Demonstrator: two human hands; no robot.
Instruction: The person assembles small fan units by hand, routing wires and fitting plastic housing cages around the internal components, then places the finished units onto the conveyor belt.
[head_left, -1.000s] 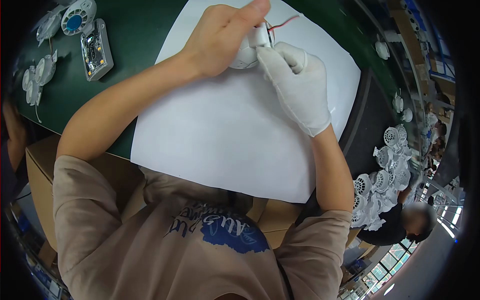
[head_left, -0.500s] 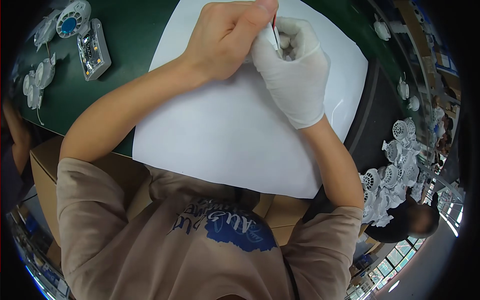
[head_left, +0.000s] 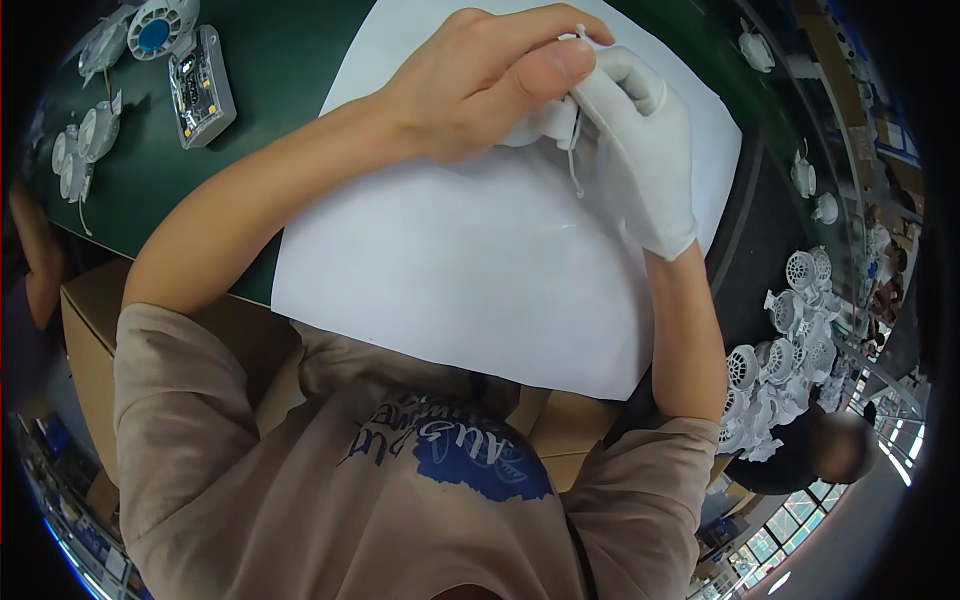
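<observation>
My bare left hand (head_left: 490, 85) is closed around a white plastic part (head_left: 545, 125), mostly hidden behind its fingers. A thin pale cord (head_left: 576, 165) hangs from the part between my hands. My right hand (head_left: 640, 130), in a white glove, meets the left at the thumbs, its fingers curled. What those gloved fingertips pinch is hidden. Both hands are above the far part of a large white sheet (head_left: 450, 260).
On the green table (head_left: 270, 60) at left lie a device in a clear-fronted case (head_left: 203, 95) and small white fans (head_left: 155, 32). At right, white fan housings (head_left: 780, 360) are piled near a seated person (head_left: 800, 450). Cardboard boxes (head_left: 95, 330) stand below the table edge.
My gloved right hand has shifted right and turned. The pale cord now shows hanging between the hands, and the red and dark wires seen before are out of sight. The left hand reaches slightly further right.
</observation>
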